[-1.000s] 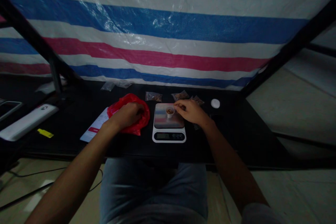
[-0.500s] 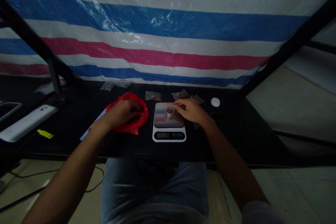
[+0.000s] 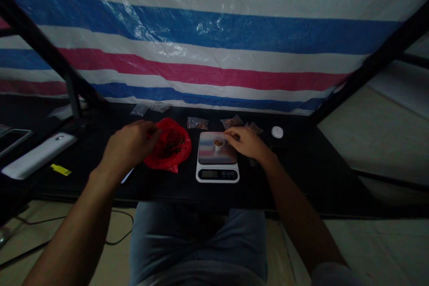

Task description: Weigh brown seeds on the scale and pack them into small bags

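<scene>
A red plastic bag (image 3: 183, 155) lies with its mouth wide, dark bits inside. My left hand (image 3: 129, 143) is over its left edge with fingers bent; what they hold, if anything, is hidden. To the right sits a white kitchen scale (image 3: 217, 157) with a steel plate and lit display, its digits too dim to read. On the plate stands a small clear plastic cup (image 3: 219, 144) with brownish pieces in it. My right hand (image 3: 247, 143) has thumb and forefinger pinched at the cup's right rim, the other fingers curled.
Small clear bags of brown pieces (image 3: 197, 123) lie behind the scale. A round white case (image 3: 277, 132) is at right. A long white device (image 3: 38, 156), a phone (image 3: 15, 140) and a yellow tag (image 3: 60, 170) lie at left. A striped tarp (image 3: 214, 62) hangs behind.
My left hand has come out of the red bag and moved left to its edge, exposing the contents. My right hand stays at the cup. The view has shifted slightly.
</scene>
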`<state>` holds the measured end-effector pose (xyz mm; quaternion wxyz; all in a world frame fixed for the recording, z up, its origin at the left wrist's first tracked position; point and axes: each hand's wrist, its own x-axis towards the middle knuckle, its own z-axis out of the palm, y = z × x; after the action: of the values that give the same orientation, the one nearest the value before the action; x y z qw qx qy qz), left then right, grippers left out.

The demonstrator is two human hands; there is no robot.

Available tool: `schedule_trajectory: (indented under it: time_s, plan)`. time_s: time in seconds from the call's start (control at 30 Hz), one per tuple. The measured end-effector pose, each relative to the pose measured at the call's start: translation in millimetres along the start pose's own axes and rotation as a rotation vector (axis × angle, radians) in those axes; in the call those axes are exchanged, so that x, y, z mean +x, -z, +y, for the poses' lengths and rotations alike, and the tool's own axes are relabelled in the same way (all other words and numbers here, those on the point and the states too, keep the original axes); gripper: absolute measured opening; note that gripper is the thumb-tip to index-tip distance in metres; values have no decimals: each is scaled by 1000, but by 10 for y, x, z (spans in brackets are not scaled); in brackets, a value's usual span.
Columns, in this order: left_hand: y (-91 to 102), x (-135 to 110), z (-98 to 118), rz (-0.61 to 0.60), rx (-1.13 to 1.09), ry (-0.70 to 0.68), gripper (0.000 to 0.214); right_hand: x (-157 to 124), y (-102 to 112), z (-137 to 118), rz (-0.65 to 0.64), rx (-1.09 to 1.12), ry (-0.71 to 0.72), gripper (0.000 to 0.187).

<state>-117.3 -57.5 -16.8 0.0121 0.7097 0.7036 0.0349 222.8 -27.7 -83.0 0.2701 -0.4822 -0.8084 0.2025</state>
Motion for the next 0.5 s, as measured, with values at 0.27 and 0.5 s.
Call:
schedule_trajectory:
  time_s: [0.27,0.5]
  plan:
    - [-160,-3,-203,-388,-10,74,61,1,-26,37,5,-22,25,21]
    - [-247,-33,-211,-123,-164,6,45,-24,57,-108,186,-17,95,19]
